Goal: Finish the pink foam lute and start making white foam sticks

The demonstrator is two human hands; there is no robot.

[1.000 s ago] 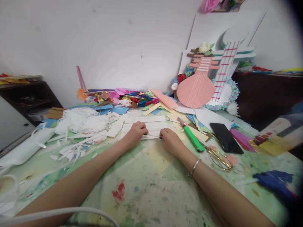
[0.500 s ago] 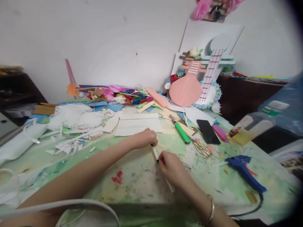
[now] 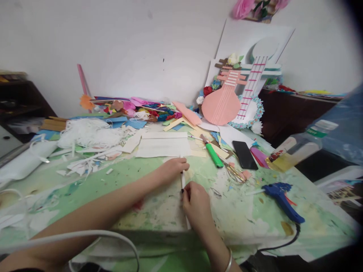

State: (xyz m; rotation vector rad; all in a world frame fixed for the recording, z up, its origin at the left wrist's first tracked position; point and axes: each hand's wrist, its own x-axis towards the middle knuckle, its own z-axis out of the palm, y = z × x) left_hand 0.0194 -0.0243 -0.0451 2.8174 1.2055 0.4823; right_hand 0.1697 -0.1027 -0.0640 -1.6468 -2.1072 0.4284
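Note:
My left hand is closed with its fingertips at the upper part of a slim white strip, which has small dark spots beside the fingers. Lower down, my right hand pinches the same strip between thumb and fingers. Its white tail shows below the right hand, near the table's front edge. Whether the strip is flat paper or a thin roll, I cannot tell. White paper sheets lie just beyond my left hand.
To the right are a green-handled knife, gold-handled scissors, a black phone, a blue glue gun and a bottle. Paper scraps cover the left; paper instruments lean at the back. A white cable arcs in front.
My right hand has moved left, and the strip now stands closer to straight up and down in view. Both hands keep their hold. The whole view has shifted slightly.

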